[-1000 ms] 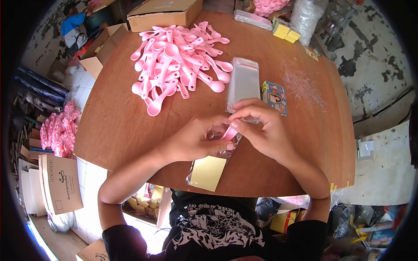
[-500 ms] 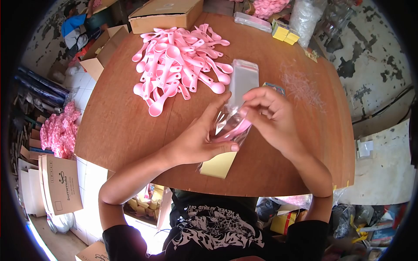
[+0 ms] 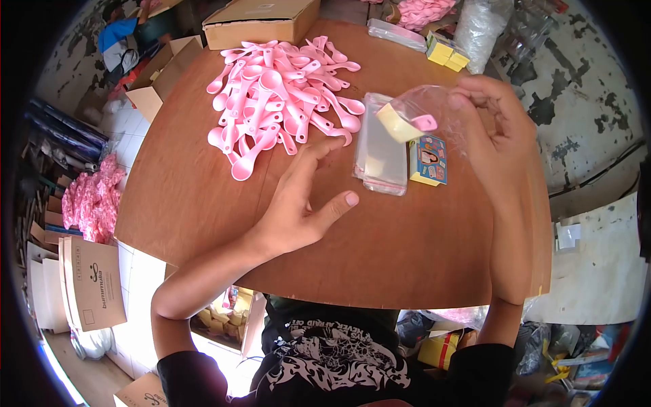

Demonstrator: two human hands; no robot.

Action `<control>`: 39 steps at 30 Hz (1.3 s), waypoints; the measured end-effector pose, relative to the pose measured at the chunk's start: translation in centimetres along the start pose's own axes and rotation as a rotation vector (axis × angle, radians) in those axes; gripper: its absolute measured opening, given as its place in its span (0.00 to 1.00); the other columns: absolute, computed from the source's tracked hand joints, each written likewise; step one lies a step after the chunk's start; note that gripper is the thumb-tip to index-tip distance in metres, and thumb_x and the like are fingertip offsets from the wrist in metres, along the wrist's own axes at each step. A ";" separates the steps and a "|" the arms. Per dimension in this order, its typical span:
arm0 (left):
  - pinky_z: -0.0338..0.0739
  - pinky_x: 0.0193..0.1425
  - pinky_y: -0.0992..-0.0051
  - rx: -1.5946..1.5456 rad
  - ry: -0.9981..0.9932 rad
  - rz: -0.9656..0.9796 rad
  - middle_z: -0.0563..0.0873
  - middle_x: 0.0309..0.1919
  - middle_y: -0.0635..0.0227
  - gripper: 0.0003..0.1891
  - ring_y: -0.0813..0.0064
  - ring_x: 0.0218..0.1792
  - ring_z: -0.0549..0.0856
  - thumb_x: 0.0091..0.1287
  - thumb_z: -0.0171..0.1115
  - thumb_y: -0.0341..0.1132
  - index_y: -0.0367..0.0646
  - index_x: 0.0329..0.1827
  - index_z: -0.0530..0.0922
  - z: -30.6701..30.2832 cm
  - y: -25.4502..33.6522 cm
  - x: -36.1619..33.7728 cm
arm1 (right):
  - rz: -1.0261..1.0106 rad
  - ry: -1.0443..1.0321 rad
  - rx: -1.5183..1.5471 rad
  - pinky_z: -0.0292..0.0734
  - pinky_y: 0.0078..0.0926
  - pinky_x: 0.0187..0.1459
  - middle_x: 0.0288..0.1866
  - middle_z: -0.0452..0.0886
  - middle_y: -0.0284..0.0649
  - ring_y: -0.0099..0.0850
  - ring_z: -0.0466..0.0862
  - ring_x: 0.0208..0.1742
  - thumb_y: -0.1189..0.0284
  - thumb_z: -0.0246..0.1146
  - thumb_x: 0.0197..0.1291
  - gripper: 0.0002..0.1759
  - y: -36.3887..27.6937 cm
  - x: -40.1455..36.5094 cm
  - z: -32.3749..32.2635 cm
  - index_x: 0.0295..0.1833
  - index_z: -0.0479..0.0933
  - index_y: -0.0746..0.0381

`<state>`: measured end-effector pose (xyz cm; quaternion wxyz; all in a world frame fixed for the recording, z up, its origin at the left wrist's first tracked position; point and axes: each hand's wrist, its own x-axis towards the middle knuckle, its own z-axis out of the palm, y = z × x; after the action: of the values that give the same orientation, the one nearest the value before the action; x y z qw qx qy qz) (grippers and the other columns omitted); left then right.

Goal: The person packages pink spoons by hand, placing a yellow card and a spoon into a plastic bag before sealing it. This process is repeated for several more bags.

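Note:
My right hand [image 3: 498, 129] is raised over the right of the table, its fingers pinching a clear plastic bag [image 3: 434, 100]. Inside the bag are a pale yellow card [image 3: 399, 124] and a pink spoon [image 3: 426, 123], of which the handle end shows. My left hand [image 3: 295, 207] hovers over the table, thumb and fingers spread, holding nothing. Just beyond its fingertips lies a heap of pink spoons [image 3: 271, 81]. A stack of clear plastic bags [image 3: 385, 159] lies between the hands, beside a small stack of printed cards [image 3: 429, 159].
At the table's back stand a cardboard box [image 3: 261, 24], yellow packs [image 3: 446, 53] and a roll of clear wrap [image 3: 481, 34]. An open carton [image 3: 163, 74] is beyond the left edge, near another person [image 3: 119, 44]. Below the front edge sits a box of yellow pieces [image 3: 230, 315].
My right hand has lifted the bag with the card and spoon up and to the right. My left hand has let go of it and spread open. The printed cards are now uncovered.

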<state>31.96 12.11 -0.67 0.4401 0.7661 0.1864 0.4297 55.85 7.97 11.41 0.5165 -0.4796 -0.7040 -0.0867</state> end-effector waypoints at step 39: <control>0.83 0.35 0.70 -0.038 -0.426 -0.224 0.87 0.31 0.51 0.21 0.61 0.30 0.89 0.61 0.61 0.22 0.35 0.59 0.76 1.9 0.9 -0.7 | -0.241 -0.402 -0.274 0.73 0.29 0.29 0.31 0.75 0.35 0.30 0.76 0.33 0.79 0.65 0.32 0.07 -1.6 -9.3 4.3 0.22 0.75 0.62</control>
<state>33.06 10.20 -0.71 0.5287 0.8056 0.1650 0.2103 51.91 4.34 2.51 0.2826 -0.4651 -0.8263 -0.1451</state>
